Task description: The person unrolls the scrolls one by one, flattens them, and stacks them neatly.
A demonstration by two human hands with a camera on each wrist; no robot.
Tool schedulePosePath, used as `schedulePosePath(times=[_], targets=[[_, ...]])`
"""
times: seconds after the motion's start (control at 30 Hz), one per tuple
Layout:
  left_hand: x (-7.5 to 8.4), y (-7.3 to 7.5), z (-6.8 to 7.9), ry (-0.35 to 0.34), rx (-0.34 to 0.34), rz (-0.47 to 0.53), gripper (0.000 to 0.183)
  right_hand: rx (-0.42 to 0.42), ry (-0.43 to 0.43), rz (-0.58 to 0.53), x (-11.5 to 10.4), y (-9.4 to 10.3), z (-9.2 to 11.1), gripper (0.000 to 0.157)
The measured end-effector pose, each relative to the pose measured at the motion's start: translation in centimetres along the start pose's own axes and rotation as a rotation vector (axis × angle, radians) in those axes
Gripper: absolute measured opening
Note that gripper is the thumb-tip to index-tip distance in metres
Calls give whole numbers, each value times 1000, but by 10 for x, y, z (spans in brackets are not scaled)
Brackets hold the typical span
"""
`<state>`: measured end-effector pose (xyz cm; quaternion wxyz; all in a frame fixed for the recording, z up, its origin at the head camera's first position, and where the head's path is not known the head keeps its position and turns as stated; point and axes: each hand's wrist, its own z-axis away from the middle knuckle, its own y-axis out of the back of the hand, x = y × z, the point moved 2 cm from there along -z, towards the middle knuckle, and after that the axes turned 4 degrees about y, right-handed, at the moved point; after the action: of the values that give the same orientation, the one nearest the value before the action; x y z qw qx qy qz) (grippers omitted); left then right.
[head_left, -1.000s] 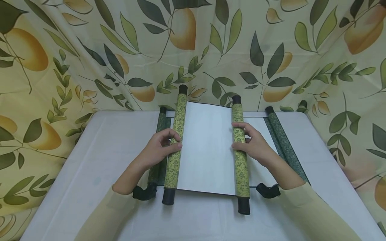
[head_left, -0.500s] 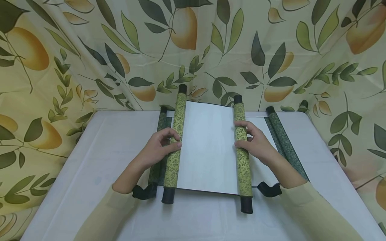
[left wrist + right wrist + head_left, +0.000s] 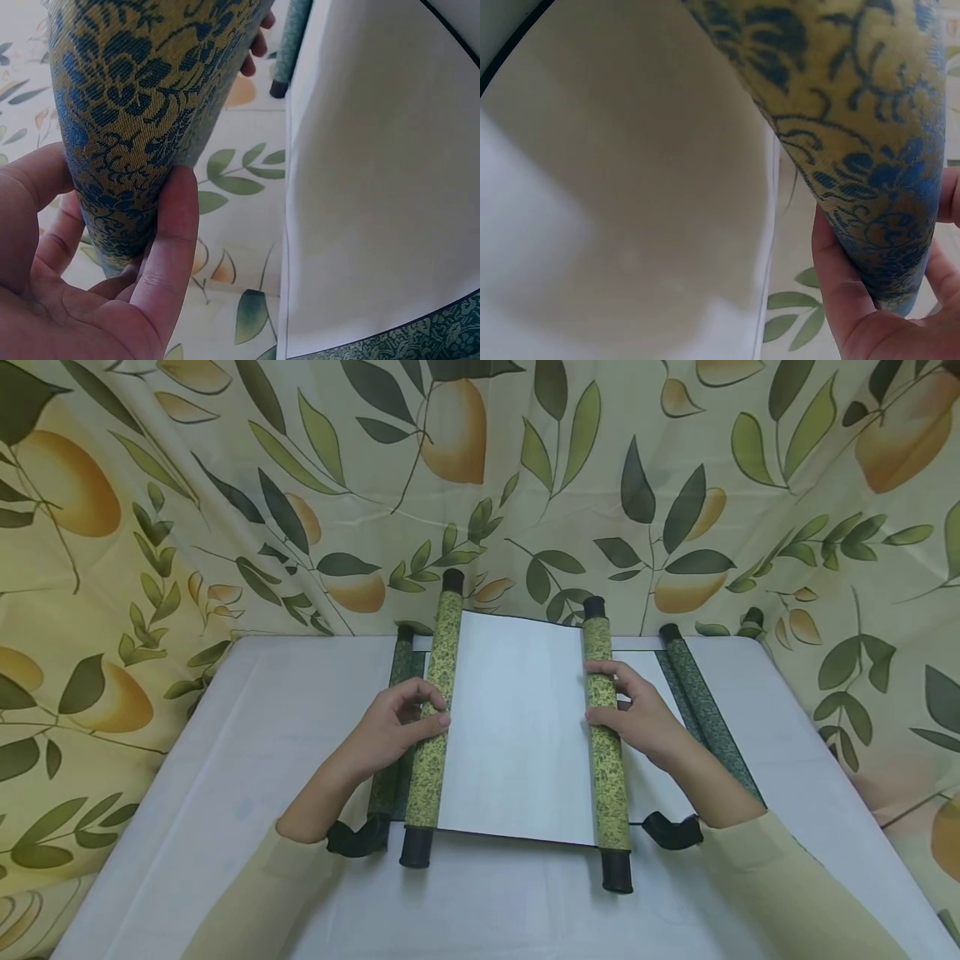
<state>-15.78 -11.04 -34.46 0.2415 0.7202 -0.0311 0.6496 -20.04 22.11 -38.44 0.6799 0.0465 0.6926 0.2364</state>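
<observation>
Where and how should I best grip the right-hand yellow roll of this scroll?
Probably near its middle, from its outer right side, where the right hand grips it. The yellow roll is long and straight, so a central hold should balance it; the white sheet extends from its left side, so coming from there might crease it.

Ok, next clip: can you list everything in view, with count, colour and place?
Table: 1, white, centre and foreground
Backdrop: 1, cream with green leaves and orange fruit, behind the table
Green scroll: 1, green with white sheet, on the table, partly hidden
Yellow scroll: 1, patterned yellow with white sheet and black ends, over the green scroll
Black pieces: 2, black, one by each wrist, unclear what
Sleeves: 2, pale yellow, forearms
Hands: 2, bare, gripping the yellow scroll's two sides
</observation>
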Motion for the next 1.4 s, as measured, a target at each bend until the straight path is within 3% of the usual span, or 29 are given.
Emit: schedulePosePath(times=[0.57, 0.8, 1.4], targets=[[-1, 2, 2, -18, -12, -2, 16, 26, -5, -7, 4, 3, 1, 64], [-3, 3, 4, -4, -8, 0, 16, -20, -1, -5, 4, 1, -1, 69], [-3, 4, 4, -12, -10, 9, 16, -7, -6, 0, 8, 5, -1, 68]])
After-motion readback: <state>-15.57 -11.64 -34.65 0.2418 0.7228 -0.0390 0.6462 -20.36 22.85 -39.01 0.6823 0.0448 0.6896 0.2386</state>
